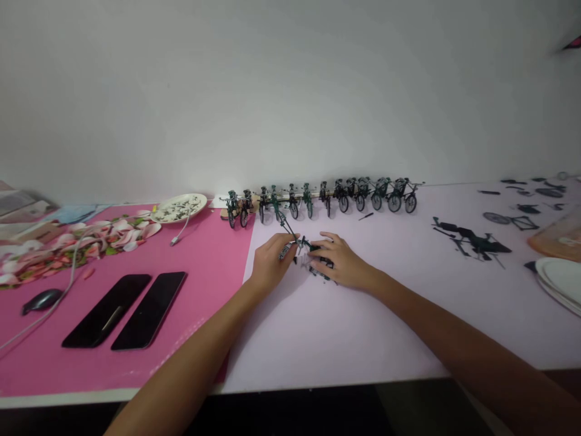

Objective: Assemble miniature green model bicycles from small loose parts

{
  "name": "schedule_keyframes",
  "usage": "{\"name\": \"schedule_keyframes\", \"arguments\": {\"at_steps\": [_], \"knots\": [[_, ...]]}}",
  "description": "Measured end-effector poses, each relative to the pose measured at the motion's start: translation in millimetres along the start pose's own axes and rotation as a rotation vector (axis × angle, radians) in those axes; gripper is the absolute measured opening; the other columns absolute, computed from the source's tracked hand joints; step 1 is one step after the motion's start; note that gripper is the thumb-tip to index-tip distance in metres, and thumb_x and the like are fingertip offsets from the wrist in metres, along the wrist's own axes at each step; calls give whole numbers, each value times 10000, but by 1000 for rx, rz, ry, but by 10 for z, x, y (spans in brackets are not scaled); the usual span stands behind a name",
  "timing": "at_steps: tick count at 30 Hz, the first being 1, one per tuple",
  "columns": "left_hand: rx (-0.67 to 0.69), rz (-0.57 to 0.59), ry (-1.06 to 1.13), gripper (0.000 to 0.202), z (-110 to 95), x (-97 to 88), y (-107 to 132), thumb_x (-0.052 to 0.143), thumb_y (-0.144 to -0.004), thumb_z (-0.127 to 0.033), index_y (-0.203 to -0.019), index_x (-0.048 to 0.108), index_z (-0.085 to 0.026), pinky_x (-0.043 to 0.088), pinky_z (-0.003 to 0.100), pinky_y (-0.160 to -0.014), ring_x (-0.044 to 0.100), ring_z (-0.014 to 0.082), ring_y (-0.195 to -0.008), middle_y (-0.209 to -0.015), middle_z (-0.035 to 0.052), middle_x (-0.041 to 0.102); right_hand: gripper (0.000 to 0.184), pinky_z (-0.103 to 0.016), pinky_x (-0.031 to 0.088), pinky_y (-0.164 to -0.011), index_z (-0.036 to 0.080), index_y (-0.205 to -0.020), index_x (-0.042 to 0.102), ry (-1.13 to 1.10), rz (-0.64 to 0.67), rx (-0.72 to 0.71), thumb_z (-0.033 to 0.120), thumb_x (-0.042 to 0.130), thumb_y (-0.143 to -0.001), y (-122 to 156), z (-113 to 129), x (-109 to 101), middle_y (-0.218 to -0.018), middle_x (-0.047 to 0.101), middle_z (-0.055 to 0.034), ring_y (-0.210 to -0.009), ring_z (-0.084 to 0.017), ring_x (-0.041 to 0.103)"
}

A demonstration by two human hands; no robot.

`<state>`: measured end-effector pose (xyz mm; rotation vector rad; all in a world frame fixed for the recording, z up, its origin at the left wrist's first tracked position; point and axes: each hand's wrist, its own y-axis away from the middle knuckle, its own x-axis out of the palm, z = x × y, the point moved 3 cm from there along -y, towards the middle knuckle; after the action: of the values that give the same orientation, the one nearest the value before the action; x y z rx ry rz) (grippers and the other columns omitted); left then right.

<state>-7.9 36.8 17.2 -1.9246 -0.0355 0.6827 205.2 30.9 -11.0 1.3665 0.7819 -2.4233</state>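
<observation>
- Two hands meet over a small dark bike [305, 243] on the bench [331, 345]; the left grip [272, 257] is narrow, thumb and fingers pinched on one end.
- The right grip [342, 260] curls over the other end, fingers slightly apart; whether it squeezes or merely steadies, one cannot tell.
- Uneven pressure between the two could twist the slim frame, bending it or popping a joint loose.
- A thin dark part [287, 224] slants away from the left fingertips toward the row of bikes [395, 197] beyond both grips; a careless push might snag the nearest and topple its neighbors.
- The fingers cover much of the work, so a misaligned fit could go unnoticed.
- A slip might send a tiny piece skidding over the smooth surface, perhaps among the loose parts [474, 242] well right of the right grip, where dark shapes look alike.
- Phones [149, 312] lie left of the left grip, apparently clear of trouble.
</observation>
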Motion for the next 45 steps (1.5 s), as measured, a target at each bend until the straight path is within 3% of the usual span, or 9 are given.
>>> {"name": "schedule_keyframes", "arguments": {"at_steps": [11,22,33,40,43,45], "knots": [[-27,31,-36,120,34,12,14,592,-1002,-255,-1068,678,-204,608,264,-777,755,164,-905,-1016,73,790,305,-602,435,-1135,253,-1189,779,58,-93,-6,378,561,-1016,-42,-69,62,-1275,720,-103,-1376,-354,462],[-83,51,-4,128,42,14,9,586,-993,-267,-1051,684,-208,592,271,-757,752,175,-893,-1022,81,787,204,-599,474,-1045,249,-1052,792,43,-335,6,261,610,-961,-53,-148,-45,-1130,767,-86,-1229,-348,534],[-80,46,-1,112,37,18,8,590,-981,-241,-1051,671,-208,580,260,-748,746,167,-881,-1033,79,788,222,-560,484,-1017,252,-1011,795,8,-339,12,279,576,-985,-49,-181,-55,-1087,785,-74,-1183,-336,557],[-91,40,-14,140,47,3,9,618,-965,-246,-1072,695,-202,579,237,-716,740,152,-819,-993,72,782,222,-527,498,-1025,249,-937,790,-61,-311,118,275,576,-991,-62,-228,-66,-1003,778,-85,-1192,-315,592],[-120,47,1,151,48,-4,9,622,-963,-255,-1079,704,-203,559,206,-629,735,144,-792,-988,70,779,184,-497,514,-1019,249,-966,793,-42,-286,155,197,620,-931,-55,-287,-57,-1026,751,-98,-1201,-298,601],[-139,50,3,150,51,-7,9,624,-962,-266,-1072,706,-206,554,204,-605,736,150,-796,-992,73,781,265,-473,528,-1006,254,-1038,787,-30,-268,169,120,615,-886,-45,-335,-54,-1096,725,-104,-1201,-278,603]]}}
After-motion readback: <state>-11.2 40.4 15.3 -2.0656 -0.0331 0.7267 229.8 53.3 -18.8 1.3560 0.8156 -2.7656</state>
